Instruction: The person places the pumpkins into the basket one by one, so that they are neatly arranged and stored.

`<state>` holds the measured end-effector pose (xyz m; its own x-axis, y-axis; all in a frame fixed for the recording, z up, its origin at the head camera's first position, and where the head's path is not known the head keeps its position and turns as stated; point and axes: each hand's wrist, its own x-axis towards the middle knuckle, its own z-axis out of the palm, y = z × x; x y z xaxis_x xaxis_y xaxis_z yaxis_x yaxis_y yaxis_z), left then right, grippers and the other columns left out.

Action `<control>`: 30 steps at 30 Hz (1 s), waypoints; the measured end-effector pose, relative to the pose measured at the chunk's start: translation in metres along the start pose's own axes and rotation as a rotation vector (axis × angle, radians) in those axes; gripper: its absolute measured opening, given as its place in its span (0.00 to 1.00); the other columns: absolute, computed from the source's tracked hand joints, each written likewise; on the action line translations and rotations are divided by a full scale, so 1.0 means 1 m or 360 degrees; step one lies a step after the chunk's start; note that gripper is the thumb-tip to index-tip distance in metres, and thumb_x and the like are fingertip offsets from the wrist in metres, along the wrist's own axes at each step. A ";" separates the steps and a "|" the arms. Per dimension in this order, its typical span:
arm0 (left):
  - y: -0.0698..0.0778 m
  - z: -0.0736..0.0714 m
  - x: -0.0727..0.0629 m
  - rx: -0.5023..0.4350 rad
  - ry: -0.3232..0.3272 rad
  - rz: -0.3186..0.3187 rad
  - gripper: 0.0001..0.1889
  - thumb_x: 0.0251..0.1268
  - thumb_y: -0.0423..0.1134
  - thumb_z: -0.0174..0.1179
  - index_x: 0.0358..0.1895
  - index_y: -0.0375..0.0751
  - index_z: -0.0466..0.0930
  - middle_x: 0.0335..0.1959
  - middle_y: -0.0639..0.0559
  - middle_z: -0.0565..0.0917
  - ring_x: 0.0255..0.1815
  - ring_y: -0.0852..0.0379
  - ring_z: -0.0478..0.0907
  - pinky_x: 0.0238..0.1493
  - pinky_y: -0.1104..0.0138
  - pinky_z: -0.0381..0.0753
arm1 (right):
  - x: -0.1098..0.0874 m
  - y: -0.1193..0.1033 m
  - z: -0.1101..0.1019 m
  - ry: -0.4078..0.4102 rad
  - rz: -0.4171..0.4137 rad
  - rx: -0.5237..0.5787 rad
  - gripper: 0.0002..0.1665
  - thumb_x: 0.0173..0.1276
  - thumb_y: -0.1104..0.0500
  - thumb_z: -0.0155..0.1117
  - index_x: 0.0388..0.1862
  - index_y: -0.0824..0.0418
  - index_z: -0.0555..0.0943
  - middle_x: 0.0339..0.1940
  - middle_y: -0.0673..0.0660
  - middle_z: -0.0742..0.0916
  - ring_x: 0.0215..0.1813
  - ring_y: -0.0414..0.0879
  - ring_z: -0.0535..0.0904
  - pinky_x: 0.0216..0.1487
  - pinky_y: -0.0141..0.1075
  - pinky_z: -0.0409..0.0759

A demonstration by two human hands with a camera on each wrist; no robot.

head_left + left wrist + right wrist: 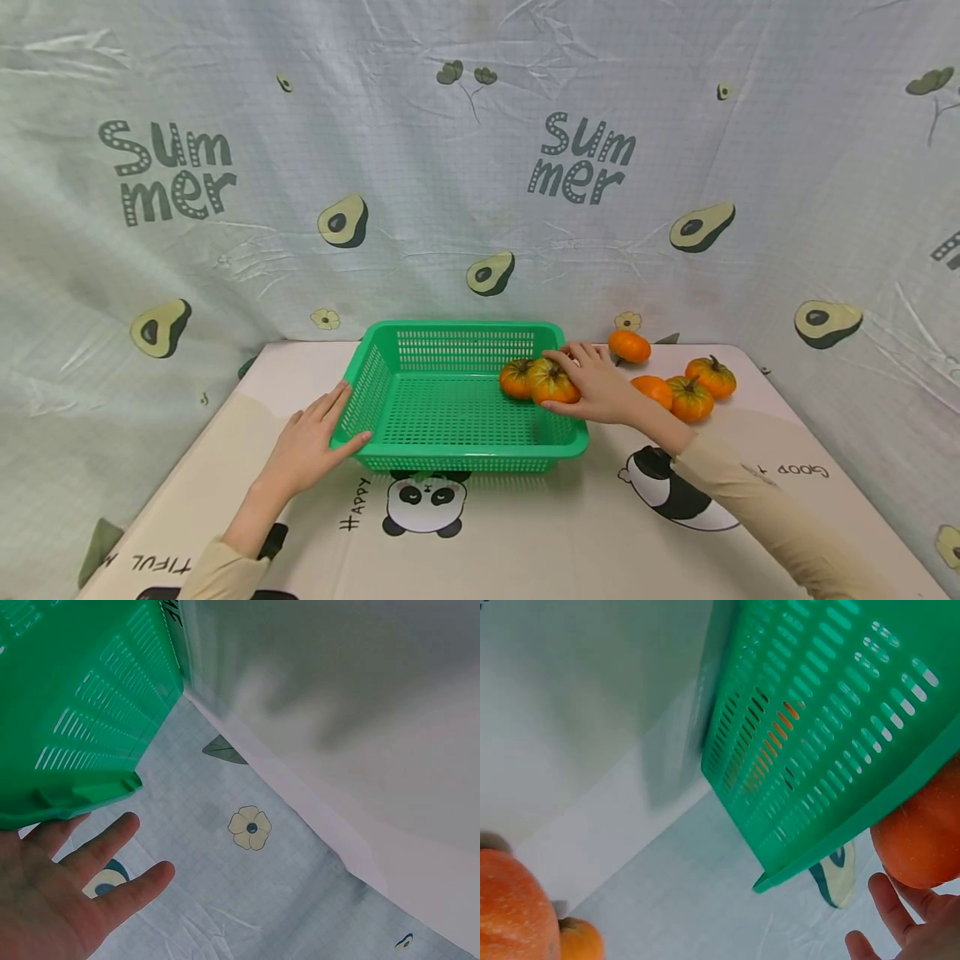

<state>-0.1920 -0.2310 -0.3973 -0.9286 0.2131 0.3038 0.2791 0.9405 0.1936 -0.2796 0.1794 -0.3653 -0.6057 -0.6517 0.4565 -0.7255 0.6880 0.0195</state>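
Observation:
A green plastic basket [465, 452] with slotted walls stands on the table. My left hand [303, 446] rests at its left rim, thumb and fingers spread; the left wrist view has the fingers [112, 844] straight beside the rim. My right hand [596, 385] reaches over the right side and grips an orange pumpkin [551, 383] with green streaks. In the right wrist view this pumpkin [919, 836] is just past the basket's rim [870, 814], fingertips against it. A second pumpkin [514, 379] lies inside, to the left of the held one.
Several pumpkins sit on the table to the right of the basket: one at the back [630, 347], a plain orange one [651, 390] and two streaked ones, the nearer [690, 400] and the farther [712, 377]. A printed cloth [420, 167] hangs behind the table.

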 end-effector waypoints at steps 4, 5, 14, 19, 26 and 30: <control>0.000 0.000 0.000 0.0000 0.0004 0.0001 0.42 0.57 0.61 0.50 0.68 0.36 0.53 0.68 0.40 0.58 0.65 0.38 0.59 0.57 0.42 0.61 | 0.006 -0.002 0.004 -0.0058 -0.0037 -0.0006 0.39 0.52 0.36 0.60 0.59 0.56 0.70 0.47 0.57 0.74 0.51 0.54 0.68 0.46 0.48 0.64; 0.000 0.000 0.000 0.0000 0.0007 0.0005 0.42 0.57 0.61 0.50 0.68 0.35 0.53 0.68 0.39 0.59 0.65 0.38 0.59 0.57 0.42 0.61 | 0.008 -0.003 0.005 -0.0077 -0.0045 -0.0002 0.39 0.52 0.36 0.60 0.59 0.56 0.69 0.47 0.57 0.74 0.51 0.54 0.67 0.46 0.48 0.64; -0.001 0.000 -0.001 -0.0005 0.0015 0.0007 0.42 0.57 0.61 0.50 0.68 0.35 0.53 0.68 0.39 0.59 0.64 0.37 0.59 0.57 0.41 0.61 | 0.020 -0.005 0.014 -0.0259 -0.0119 -0.0026 0.39 0.52 0.34 0.59 0.59 0.54 0.69 0.47 0.55 0.73 0.46 0.49 0.64 0.45 0.47 0.64; 0.000 0.000 -0.001 -0.0007 0.0029 0.0009 0.41 0.57 0.60 0.50 0.67 0.34 0.54 0.68 0.39 0.59 0.64 0.37 0.59 0.57 0.41 0.61 | 0.026 -0.006 0.018 -0.0378 -0.0127 -0.0078 0.40 0.52 0.33 0.57 0.59 0.54 0.69 0.48 0.55 0.73 0.47 0.48 0.63 0.45 0.48 0.64; 0.002 -0.003 -0.002 -0.0003 0.0033 0.0007 0.41 0.58 0.60 0.50 0.67 0.35 0.54 0.67 0.40 0.59 0.64 0.38 0.60 0.56 0.42 0.62 | 0.034 -0.007 0.023 -0.0471 -0.0165 -0.0116 0.41 0.50 0.33 0.58 0.58 0.55 0.69 0.48 0.55 0.74 0.47 0.49 0.63 0.45 0.48 0.64; 0.001 -0.002 -0.001 -0.0002 0.0025 0.0004 0.41 0.58 0.60 0.50 0.67 0.35 0.54 0.68 0.40 0.59 0.64 0.38 0.59 0.57 0.42 0.62 | 0.039 -0.008 0.025 -0.0558 -0.0182 -0.0135 0.42 0.50 0.32 0.58 0.59 0.55 0.69 0.50 0.55 0.73 0.49 0.50 0.62 0.47 0.50 0.62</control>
<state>-0.1898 -0.2306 -0.3954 -0.9239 0.2114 0.3191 0.2819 0.9397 0.1938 -0.3058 0.1410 -0.3703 -0.6082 -0.7853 0.1154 -0.7740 0.6190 0.1330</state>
